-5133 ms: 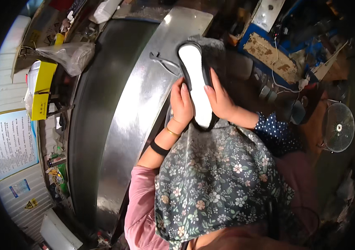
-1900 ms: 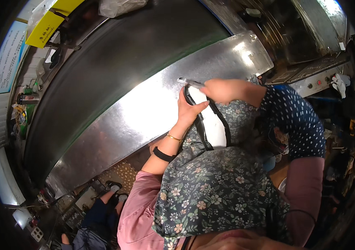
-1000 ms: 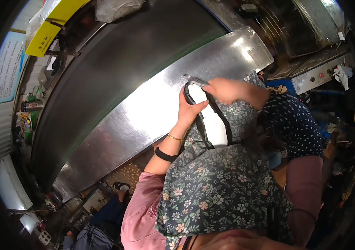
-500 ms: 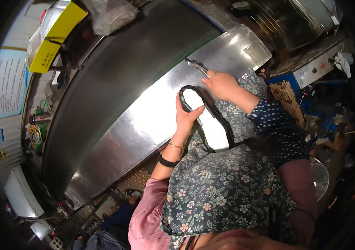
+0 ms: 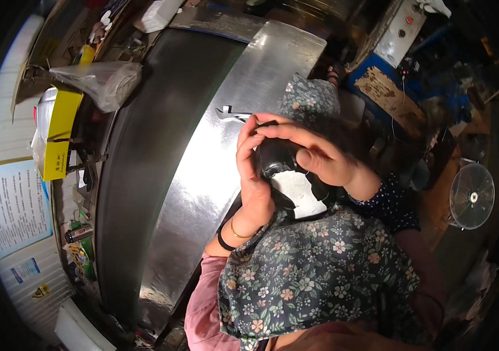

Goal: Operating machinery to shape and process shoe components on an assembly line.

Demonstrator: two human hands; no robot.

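Observation:
A black shoe upper (image 5: pixel 275 157), with a white insole (image 5: pixel 299 190) facing up, is between my two hands above my lap. My left hand (image 5: pixel 252 181) wraps along its left side, fingers bent round the far end. My right hand (image 5: pixel 322 155) curves over that same end from the right, its fingertips meeting those of the left and its thumb bent over the black material. Just beyond the fingertips, metal pincers (image 5: pixel 230 114) lie on the shiny steel tabletop (image 5: pixel 199 155); my hands cover their rear part.
Alongside the steel top runs a dark conveyor belt (image 5: pixel 135 175). A yellow box (image 5: pixel 65 131) and a plastic bag (image 5: pixel 106 82) sit along its far side. To the right are a panel with buttons (image 5: pixel 401 32) and a round clear-faced fan (image 5: pixel 472 196). A floral apron covers my lap.
My right hand has left the pincers and come onto the shoe upper beside my left hand. The shoe has tilted, showing more of its black end. My view has swung round.

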